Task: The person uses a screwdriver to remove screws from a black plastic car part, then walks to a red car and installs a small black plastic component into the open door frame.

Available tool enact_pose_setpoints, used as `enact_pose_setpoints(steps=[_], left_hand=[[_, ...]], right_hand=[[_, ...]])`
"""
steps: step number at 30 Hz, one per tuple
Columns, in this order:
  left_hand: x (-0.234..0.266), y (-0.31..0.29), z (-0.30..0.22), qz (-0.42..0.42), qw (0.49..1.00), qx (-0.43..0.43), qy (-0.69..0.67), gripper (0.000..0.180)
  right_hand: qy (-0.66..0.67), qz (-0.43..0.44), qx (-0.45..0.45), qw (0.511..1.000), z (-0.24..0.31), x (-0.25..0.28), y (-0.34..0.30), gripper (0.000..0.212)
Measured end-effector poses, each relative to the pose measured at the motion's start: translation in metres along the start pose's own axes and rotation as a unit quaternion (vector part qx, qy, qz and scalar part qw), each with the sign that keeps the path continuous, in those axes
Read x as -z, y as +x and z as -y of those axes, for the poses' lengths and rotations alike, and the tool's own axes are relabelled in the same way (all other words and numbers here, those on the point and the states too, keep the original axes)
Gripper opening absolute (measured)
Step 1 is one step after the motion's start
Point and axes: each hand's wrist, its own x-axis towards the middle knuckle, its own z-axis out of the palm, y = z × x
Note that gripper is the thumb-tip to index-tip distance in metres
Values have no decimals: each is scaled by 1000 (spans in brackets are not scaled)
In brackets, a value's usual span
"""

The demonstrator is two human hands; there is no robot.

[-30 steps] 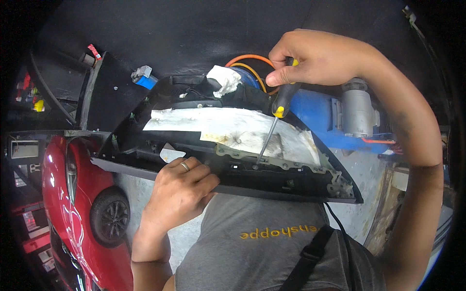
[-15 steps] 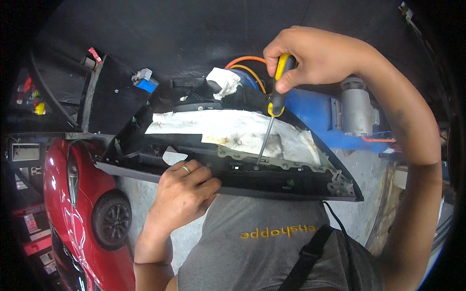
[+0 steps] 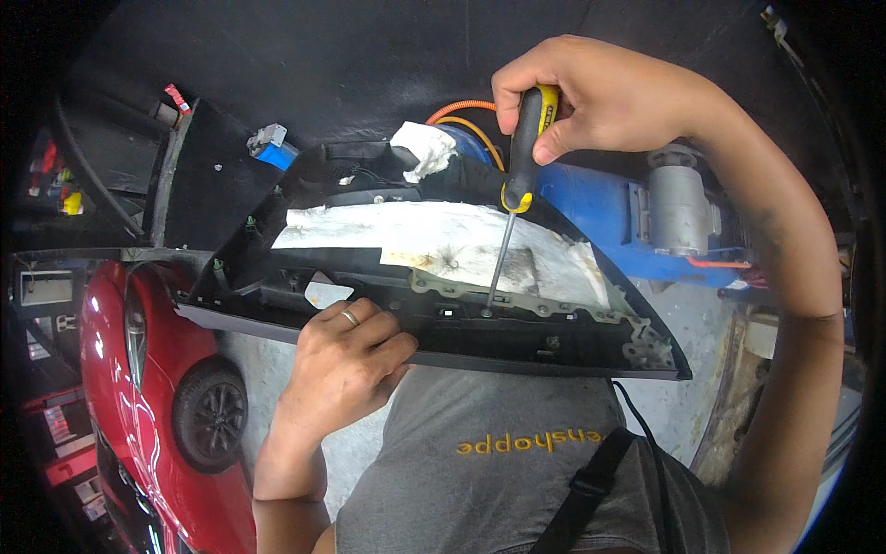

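Observation:
A black car door trim panel (image 3: pixel 461 343) lies with its inner side up in front of my body. My left hand (image 3: pixel 349 362) is closed round its near edge, left of the middle, the fingertips over the edge. Raised above the panel, my right hand (image 3: pixel 600 100) grips the black and yellow handle of a screwdriver (image 3: pixel 523 166). The screwdriver's shaft slants down, its tip at a small round fastener (image 3: pixel 486 313) along the panel's lower strip. A stained white padding sheet (image 3: pixel 443 231) covers the panel's middle. A small white label (image 3: pixel 329 294) shows just beyond my left fingers.
Behind the panel stands a blue tank (image 3: pixel 591 208) with a grey motor (image 3: pixel 678 208) and orange hoses (image 3: pixel 461 109). A crumpled white piece of padding (image 3: pixel 425 152) sits at the panel's far edge. A blue and silver tool (image 3: pixel 271 148) lies beyond; a red car (image 3: pixel 152 360) stands at left.
The screwdriver handle has turned, its yellow stripe now facing the other way. My right hand has shifted slightly up and left. My left hand keeps its hold on the panel edge.

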Motion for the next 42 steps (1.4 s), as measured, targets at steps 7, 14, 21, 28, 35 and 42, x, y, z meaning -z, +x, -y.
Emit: enact_pose_setpoints(steps=[7,14,21,28,35,42], left_hand=[[1,3,3,-9,1000,-5,-18,26],[-3,-2,4,-20,1000,-7,-18,27],[-5,-9,1,-16,1000,3,-11,25],[-9,-6,7,-19,1000,-13,-18,26],[-6,-4,8,8,1000,-1,-29,29],[-6,-2,9,12,999,0,-32,29]], right_hand=[[8,44,-12,999,-9,0,12,25],[-21,71,-188,979,-6,-3,21,40],[115,-47,32,992,-41,-18,-1,28],[104,-9,29,994,-35,-19,9,28],[37,-16,50,998,-28,-15,11,31],[105,10,-114,988,5,-16,17,26]])
